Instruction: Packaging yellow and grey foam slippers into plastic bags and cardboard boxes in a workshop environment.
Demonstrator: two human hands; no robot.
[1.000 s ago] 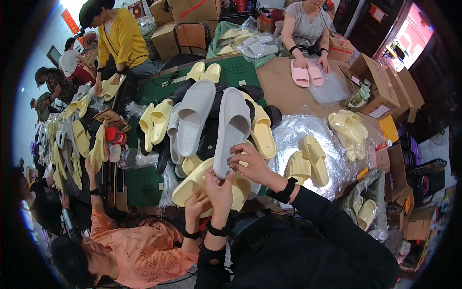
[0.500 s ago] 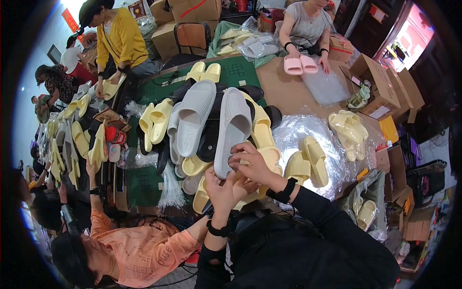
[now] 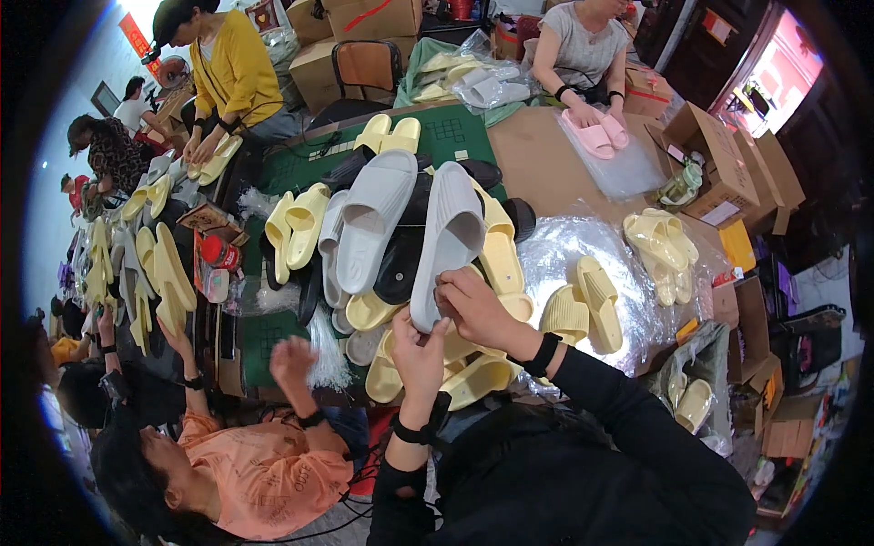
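On the crowded table (image 3: 546, 155) heaped with slippers, my right hand (image 3: 473, 305) and left hand (image 3: 417, 341) both pinch the near end of a grey slipper (image 3: 448, 238), whose length runs straight away from me, right hand slightly higher.

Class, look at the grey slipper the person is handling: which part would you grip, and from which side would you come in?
Probably the heel end of the grey slipper, from the near side. It lies lengthwise away from the person, heel nearest, where the left hand and right hand meet it; yellow slippers crowd its flanks.
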